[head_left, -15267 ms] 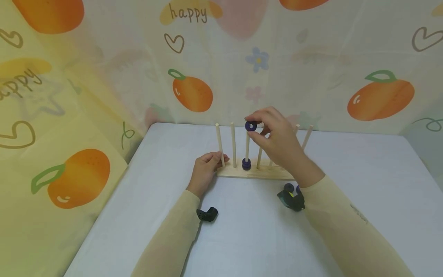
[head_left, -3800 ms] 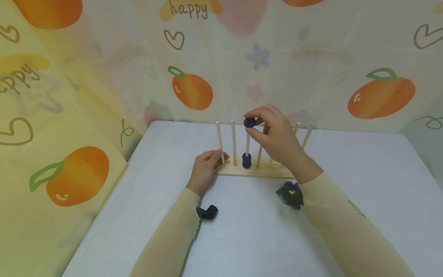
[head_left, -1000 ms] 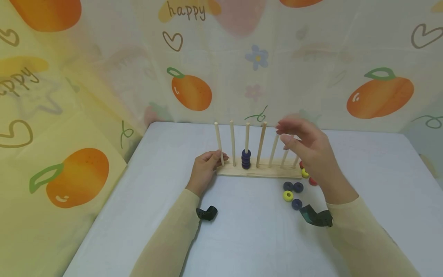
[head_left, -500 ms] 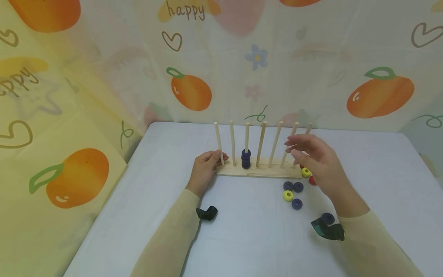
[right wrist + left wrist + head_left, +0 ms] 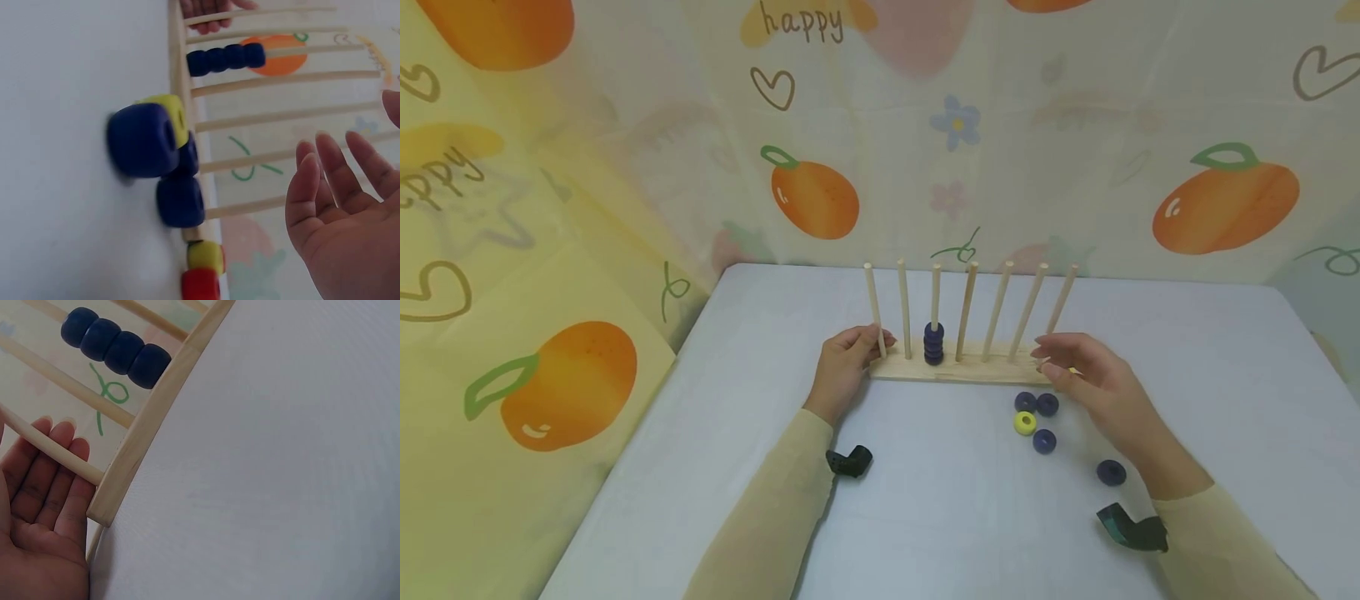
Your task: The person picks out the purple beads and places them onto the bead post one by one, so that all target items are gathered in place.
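A wooden base [image 5: 962, 374] with a row of upright pegs stands on the table. Several dark blue beads [image 5: 933, 344] are stacked on the third peg from the left. At the left end, my left hand [image 5: 841, 371] holds the outermost peg [image 5: 873, 296], thumb in front and fingers behind it. My right hand [image 5: 1093, 379] hovers by the base's right end, fingers loosely bent, nothing in them. Near it lie loose blue beads [image 5: 1044, 442] and a yellow bead [image 5: 1026, 423]. The right wrist view also shows a red bead [image 5: 201, 284], mostly hidden by the hand in the head view.
A white-covered table [image 5: 925, 500] bears everything. Behind it hangs a patterned cloth [image 5: 880, 125] with orange fruit prints. A single blue bead [image 5: 1111, 472] lies apart, close to the right wrist's black camera mount [image 5: 1133, 531].
The bead stack has grown from two; the bead my right hand pinched 3.8 s ago is on it. My emptied right hand has come down and rightward. My left hand has stayed put.
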Motion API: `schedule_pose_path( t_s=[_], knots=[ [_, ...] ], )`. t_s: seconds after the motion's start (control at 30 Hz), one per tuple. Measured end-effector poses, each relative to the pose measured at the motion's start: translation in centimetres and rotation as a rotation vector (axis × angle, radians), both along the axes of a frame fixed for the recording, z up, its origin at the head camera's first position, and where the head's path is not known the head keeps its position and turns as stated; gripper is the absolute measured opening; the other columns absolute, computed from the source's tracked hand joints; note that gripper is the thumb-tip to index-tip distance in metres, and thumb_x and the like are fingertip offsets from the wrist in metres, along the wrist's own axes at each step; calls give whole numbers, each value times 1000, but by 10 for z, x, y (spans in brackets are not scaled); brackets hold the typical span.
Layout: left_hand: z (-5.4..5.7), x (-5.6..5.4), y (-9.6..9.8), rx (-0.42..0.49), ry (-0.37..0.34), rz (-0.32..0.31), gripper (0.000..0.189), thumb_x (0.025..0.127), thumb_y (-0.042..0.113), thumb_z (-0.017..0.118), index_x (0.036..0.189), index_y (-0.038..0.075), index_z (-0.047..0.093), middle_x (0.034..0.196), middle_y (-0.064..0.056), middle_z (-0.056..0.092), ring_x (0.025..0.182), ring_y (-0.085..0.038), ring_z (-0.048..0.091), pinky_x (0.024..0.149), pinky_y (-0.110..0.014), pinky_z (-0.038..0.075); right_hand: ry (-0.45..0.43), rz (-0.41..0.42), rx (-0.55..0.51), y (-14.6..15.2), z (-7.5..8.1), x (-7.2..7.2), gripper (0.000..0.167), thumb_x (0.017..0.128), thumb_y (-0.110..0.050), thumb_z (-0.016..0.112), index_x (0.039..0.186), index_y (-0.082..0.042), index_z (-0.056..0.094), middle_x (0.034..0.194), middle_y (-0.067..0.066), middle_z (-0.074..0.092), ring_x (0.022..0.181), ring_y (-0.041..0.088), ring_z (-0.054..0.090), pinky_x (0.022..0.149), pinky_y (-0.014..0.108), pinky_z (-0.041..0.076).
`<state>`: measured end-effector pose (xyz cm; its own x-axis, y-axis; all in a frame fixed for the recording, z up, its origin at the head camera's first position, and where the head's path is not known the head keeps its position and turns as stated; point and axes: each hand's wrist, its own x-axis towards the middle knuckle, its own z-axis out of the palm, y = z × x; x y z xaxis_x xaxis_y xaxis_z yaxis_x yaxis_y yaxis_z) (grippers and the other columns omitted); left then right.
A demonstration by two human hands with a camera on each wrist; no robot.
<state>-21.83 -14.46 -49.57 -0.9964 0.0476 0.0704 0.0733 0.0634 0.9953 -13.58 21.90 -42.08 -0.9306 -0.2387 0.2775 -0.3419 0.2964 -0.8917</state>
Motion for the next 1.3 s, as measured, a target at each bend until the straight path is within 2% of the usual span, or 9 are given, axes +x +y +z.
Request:
schedule_pose_path(
  t_s=[0.13, 0.33, 0.53, 0.7, 0.87, 0.97, 1.2, 1.3],
  knots=[
    [1, 1, 0, 2, -4, 2, 48, 108, 51, 67, 114, 5, 81, 112, -9, 80, 116, -23, 73, 103, -39, 58, -16, -5, 17, 5, -10, 2, 31, 109, -2, 64, 140, 2, 62, 130, 17, 67, 119, 16, 62, 100, 13, 48],
    [1, 1, 1, -1, -7, 3, 51, 107, 54, 67, 113, 6, 81, 113, -7, 80, 116, -22, 73, 104, -39, 58, -76, -27, 49, 16, -25, 8, 33, 111, -5, 64, 142, 4, 60, 131, 18, 65, 113, 13, 65, 91, 15, 55],
    [0, 1, 2, -11, -7, 6, 52, 106, 56, 67, 113, 7, 81, 112, -7, 80, 115, -22, 73, 103, -39, 58, -122, -71, 97, 25, -39, 14, 35, 111, -11, 66, 143, 3, 60, 131, 17, 68, 108, 11, 64, 82, 23, 59],
    [1, 1, 2, -5, -5, 10, 49, 108, 52, 67, 114, 6, 81, 112, -8, 80, 115, -23, 73, 102, -38, 59, -89, -72, 108, 28, -49, 15, 33, 109, -7, 67, 141, 2, 62, 128, 16, 69, 105, 10, 63, 79, 23, 59],
    [1, 1, 1, -2, 0, 6, 46, 109, 49, 66, 114, 5, 81, 112, -8, 80, 115, -23, 73, 102, -37, 59, -53, -69, 122, 29, -58, 17, 33, 105, -2, 71, 138, -1, 66, 127, 14, 70, 110, 9, 62, 85, 17, 54],
    [0, 0, 0, 5, -1, 2, 46, 110, 48, 66, 115, 4, 81, 113, -9, 79, 115, -23, 73, 102, -36, 59, -31, -81, 169, 28, -62, 18, 35, 103, -3, 74, 138, -4, 68, 125, 10, 71, 111, 12, 63, 88, 16, 52],
    [0, 0, 0, 16, -7, 3, 44, 110, 46, 67, 115, 4, 81, 113, -9, 79, 115, -24, 73, 102, -37, 59, -3, -102, 252, 25, -66, 19, 42, 95, -2, 82, 135, -6, 69, 123, 8, 73, 106, 17, 64, 81, 20, 54],
    [1, 0, 1, 18, -8, 3, 44, 110, 46, 67, 115, 4, 81, 113, -9, 79, 116, -24, 73, 102, -37, 59, 36, -101, 310, 24, -65, 19, 44, 92, -1, 86, 133, -7, 70, 123, 6, 73, 102, 18, 64, 79, 21, 54]
  ],
)
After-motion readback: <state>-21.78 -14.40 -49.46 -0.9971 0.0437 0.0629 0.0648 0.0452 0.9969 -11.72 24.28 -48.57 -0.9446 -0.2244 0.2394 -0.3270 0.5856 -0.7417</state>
